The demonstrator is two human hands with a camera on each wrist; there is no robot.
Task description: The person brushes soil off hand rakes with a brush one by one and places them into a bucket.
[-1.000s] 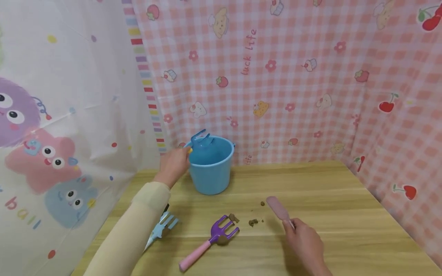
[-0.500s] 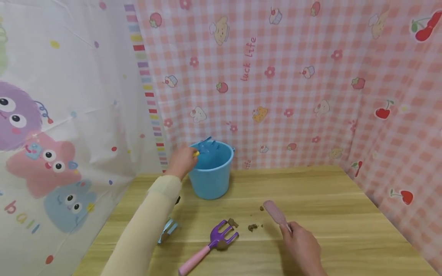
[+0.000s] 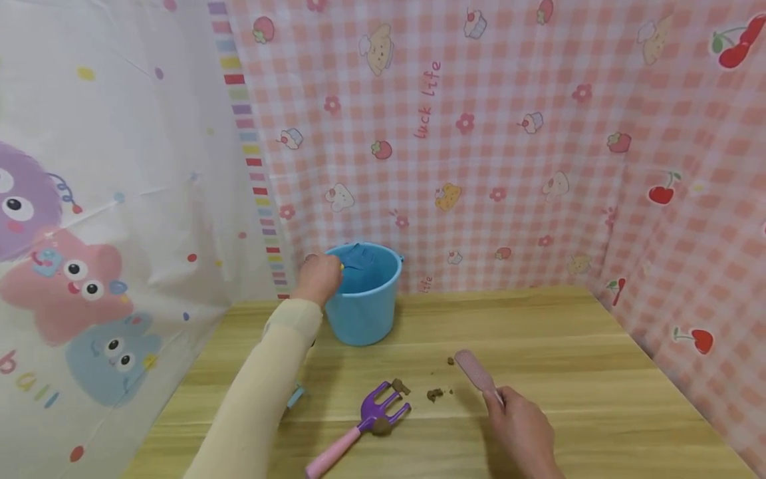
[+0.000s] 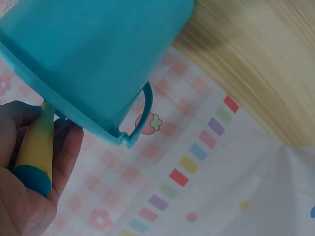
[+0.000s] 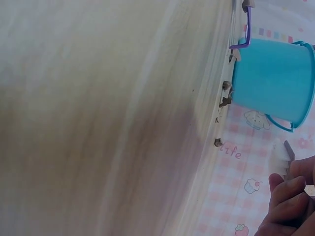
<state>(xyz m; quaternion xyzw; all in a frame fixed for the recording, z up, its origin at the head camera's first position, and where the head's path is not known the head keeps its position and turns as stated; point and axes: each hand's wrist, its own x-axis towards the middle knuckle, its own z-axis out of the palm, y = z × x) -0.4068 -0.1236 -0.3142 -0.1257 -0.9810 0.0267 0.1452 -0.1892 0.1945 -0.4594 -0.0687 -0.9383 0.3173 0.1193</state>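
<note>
In the head view, my left hand (image 3: 319, 278) is at the left rim of a light blue bucket (image 3: 362, 316). It grips a toy rake by its yellow handle (image 4: 37, 147); the blue head (image 3: 358, 256) lies inside the bucket mouth. My right hand (image 3: 522, 426) holds a small pink brush (image 3: 475, 370) over the table, and pale bristles (image 5: 279, 157) show in the right wrist view. Between the hands lies a toy fork with pink handle (image 3: 332, 454) and purple tines. Brown clumps (image 3: 381, 426) sit against its tines, and crumbs (image 3: 434, 394) lie between fork and brush.
The wood-grain table (image 3: 479, 319) is backed by a pink checked cloth (image 3: 509, 159). A white printed cloth (image 3: 137, 266) hangs on the left. A light blue tool (image 3: 295, 397) is mostly hidden behind my left sleeve (image 3: 257, 392). The bucket's handle (image 4: 147, 105) hangs down outside it.
My left hand has moved right to the bucket's rim, and the rake's head has dropped from above the rim to inside the bucket. The right hand with the brush has stayed nearly still.
</note>
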